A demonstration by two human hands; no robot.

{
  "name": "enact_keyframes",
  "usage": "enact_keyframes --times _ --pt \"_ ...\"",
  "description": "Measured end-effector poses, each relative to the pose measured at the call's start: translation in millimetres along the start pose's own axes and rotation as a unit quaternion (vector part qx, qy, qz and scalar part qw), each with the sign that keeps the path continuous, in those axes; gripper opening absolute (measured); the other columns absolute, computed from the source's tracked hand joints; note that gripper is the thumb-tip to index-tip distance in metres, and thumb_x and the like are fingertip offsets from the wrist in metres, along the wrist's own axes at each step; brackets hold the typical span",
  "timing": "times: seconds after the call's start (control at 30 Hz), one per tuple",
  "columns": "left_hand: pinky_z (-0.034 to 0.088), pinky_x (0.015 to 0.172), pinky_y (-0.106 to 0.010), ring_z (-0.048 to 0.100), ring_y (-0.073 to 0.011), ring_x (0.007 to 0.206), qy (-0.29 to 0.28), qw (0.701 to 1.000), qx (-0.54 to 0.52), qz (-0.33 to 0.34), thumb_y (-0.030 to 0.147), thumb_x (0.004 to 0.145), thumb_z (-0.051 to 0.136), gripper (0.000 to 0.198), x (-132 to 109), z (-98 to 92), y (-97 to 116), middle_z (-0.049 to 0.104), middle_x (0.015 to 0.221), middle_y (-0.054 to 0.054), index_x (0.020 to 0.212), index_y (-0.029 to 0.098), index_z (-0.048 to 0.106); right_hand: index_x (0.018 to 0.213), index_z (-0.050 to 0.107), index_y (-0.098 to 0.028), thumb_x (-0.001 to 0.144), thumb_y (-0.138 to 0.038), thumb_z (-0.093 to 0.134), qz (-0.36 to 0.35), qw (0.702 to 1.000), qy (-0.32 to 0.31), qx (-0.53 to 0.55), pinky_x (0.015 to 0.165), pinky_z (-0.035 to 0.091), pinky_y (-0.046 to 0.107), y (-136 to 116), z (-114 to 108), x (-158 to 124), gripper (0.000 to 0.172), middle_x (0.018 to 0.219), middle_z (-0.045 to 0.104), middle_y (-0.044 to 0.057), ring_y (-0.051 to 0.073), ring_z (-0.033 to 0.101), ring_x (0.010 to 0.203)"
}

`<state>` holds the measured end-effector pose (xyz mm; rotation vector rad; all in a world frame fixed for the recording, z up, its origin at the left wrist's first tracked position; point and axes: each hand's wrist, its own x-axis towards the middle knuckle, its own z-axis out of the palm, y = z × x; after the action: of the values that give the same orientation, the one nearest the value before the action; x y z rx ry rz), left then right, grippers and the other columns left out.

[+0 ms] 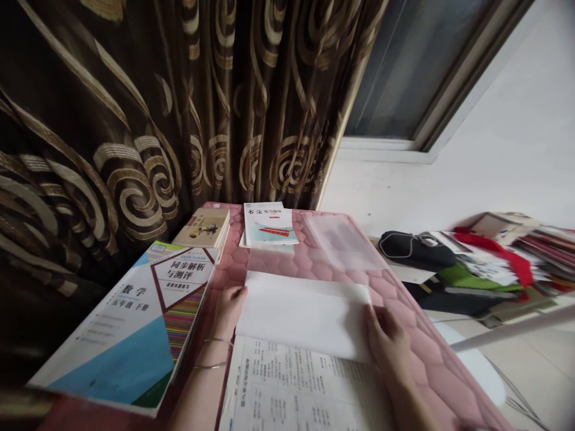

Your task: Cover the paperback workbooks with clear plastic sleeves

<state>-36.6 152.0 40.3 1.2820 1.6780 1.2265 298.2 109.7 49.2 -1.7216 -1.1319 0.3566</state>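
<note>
- A blank white rectangular sheet of paper is held by its two side edges, over the upper part of a white page of dense black print.
- The left edge is pinched by the curled fingers of the left hand; the right edge is gripped by the fingers of the right hand.
- The step in hand is judged to be the handling of this sheet; an even grip at both edges seems called for, since thin paper could easily be creased.
- Because of blur, it cannot be told whether the sheet is single or folded.
- The table is covered by a pink cloth with a hexagon pattern. A large white-and-blue paper workbook is laid at the left, with a tan-covered book beyond it and a white booklet with a red picture farther back.
- The table is backed by a dark brown curtain with gold swirls; at the right, a black zipped case is seen among papers.
</note>
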Motion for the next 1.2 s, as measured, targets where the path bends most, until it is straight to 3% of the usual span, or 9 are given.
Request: enact_keyframes --times 0.17,0.33,0.67,0.9,1.2 --pt "0.033 0.052 -0.024 0.05 -0.0139 0.057 -0.005 1.0 0.01 -0.007 0.054 0.069 0.059 0.04 -0.7 4.4 7.6 0.046 0.049 0.004 0.057 0.016 0.059 0.07 0.062 -0.017 0.075 -0.074 0.052 0.004 1.0 0.01 0.014 0.054 0.04 0.028 7.1 -0.9 -1.3 0.058 0.062 0.061 0.005 0.017 0.051 0.059" --pt "0.035 0.054 -0.025 0.05 -0.0153 0.058 0.013 1.0 -0.004 -0.003 0.057 0.065 0.054 0.041 -5.7 4.9 16.5 0.055 0.054 0.0 0.058 0.017 0.06 0.067 0.06 -0.018 0.073 -0.07 0.056 0.021 0.999 0.006 0.042 0.052 0.039 0.027 4.5 -0.9 -0.8 0.052 0.06 0.057 0.002 0.017 0.049 0.059" --pt "0.038 0.059 -0.025 0.054 -0.0159 0.062 0.058 0.995 0.062 0.048 0.035 0.077 0.048 0.021 -5.5 11.0 10.6 0.057 0.06 -0.001 0.061 0.021 0.052 0.056 0.056 -0.021 0.065 -0.065 0.059 0.067 0.996 -0.04 0.036 0.045 0.034 0.026 -5.7 -0.9 9.1 0.045 0.051 0.052 0.001 0.017 0.046 0.052" --pt "0.036 0.06 -0.024 0.055 -0.0154 0.063 0.056 0.991 0.114 0.032 0.03 0.082 0.05 0.024 -5.0 10.5 10.5 0.058 0.062 -0.001 0.06 0.021 0.049 0.055 0.053 -0.022 0.07 -0.066 0.05 0.03 0.998 -0.018 -0.049 0.049 0.038 0.03 -6.7 0.8 9.2 0.047 0.051 0.056 0.005 0.019 0.051 0.053" --pt "0.026 0.055 -0.026 0.052 -0.0147 0.056 0.061 0.981 0.182 -0.034 0.025 0.082 0.053 0.031 -13.1 8.5 17.7 0.054 0.053 -0.001 0.053 0.022 0.043 0.052 0.06 -0.022 0.062 -0.059 0.051 0.07 0.989 -0.091 -0.093 0.052 0.04 0.031 2.8 4.8 15.1 0.039 0.057 0.065 0.009 0.024 0.058 0.058"
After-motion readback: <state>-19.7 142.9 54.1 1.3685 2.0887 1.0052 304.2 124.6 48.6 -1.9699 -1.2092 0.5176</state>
